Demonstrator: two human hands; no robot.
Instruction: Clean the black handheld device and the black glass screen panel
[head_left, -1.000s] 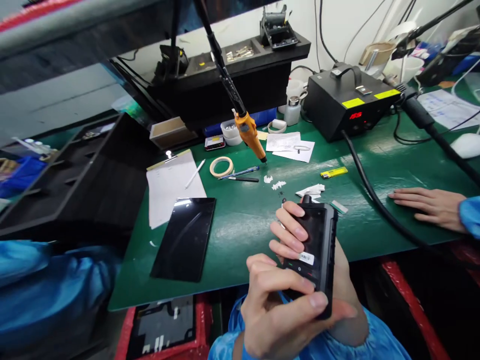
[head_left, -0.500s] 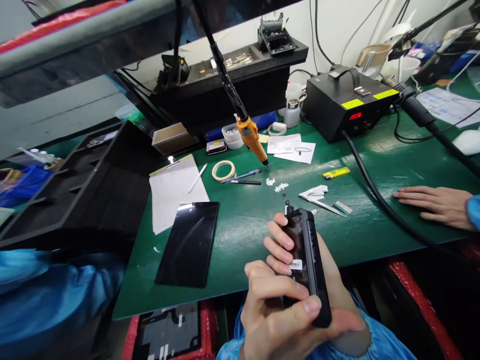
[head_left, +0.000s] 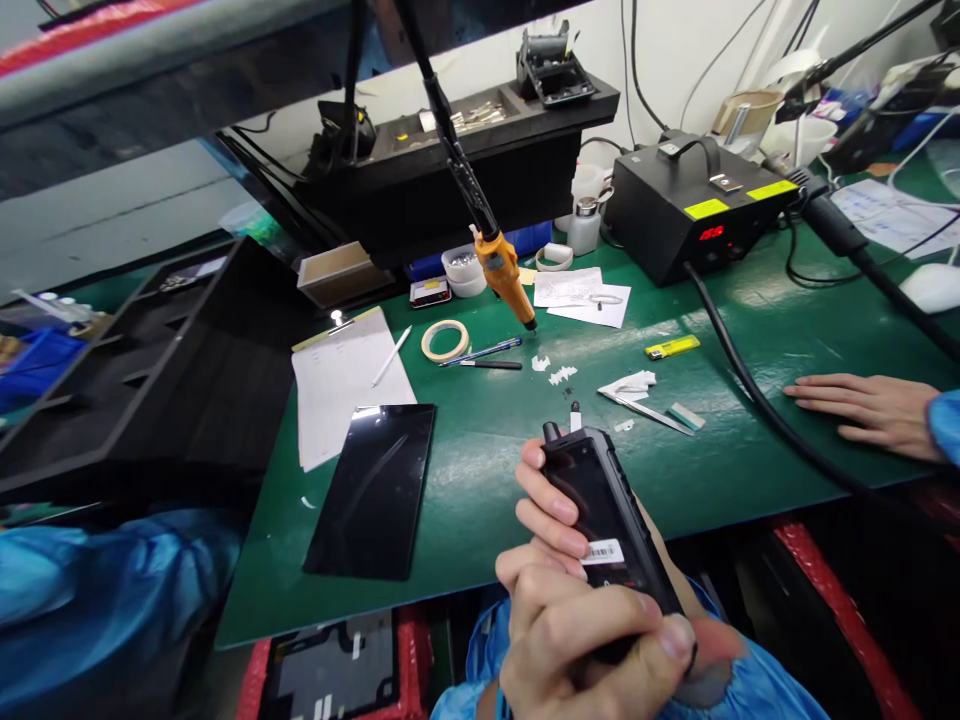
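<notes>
A black rugged handheld phone (head_left: 589,495) with a stubby antenna and a white barcode label on its screen is held above the table's front edge. My right hand (head_left: 551,510) reaches behind it, with its fingers wrapped over the left edge. In front of its lower end, my left hand (head_left: 577,630) has thumb and index finger closed at the lower right edge. The phone's bottom is hidden by these fingers. On the green table (head_left: 480,520), just beyond the phone, lie white paper scraps (head_left: 562,375), tweezers (head_left: 652,412) and a small black-and-white piece (head_left: 575,417).
A black glass panel (head_left: 371,490) and a clipboard (head_left: 349,385) lie left. An orange electric screwdriver (head_left: 506,280) hangs over the table. Tape (head_left: 445,341), pens and a yellow lighter (head_left: 672,347) lie around. Right are a black station (head_left: 694,205), its cable and another person's hand (head_left: 870,410).
The phone's top has tipped to the left and down, and its screen faces me more. My left hand has shifted right and lower along with the phone's bottom end.
</notes>
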